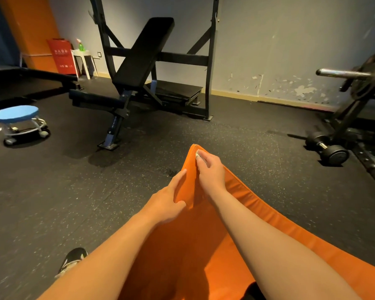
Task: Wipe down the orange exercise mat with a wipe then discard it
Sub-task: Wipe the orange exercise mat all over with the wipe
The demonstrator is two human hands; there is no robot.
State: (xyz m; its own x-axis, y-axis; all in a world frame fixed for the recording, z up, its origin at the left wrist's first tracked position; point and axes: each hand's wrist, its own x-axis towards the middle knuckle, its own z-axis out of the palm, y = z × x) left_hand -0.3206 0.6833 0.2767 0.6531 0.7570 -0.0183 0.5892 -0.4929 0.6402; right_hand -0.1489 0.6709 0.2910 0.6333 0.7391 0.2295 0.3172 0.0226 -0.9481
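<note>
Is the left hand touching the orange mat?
Touching. The head view shows the left hand gripping the mat at its raised edge, thumb pressed on the orange surface, with no gap.

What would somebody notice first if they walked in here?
The bright orange mat in the middle foreground, where the right hand presses a white wipe at its far corner and the left hand holds its edge. Behind stands a big black bench, with a little blue stool at left.
</note>
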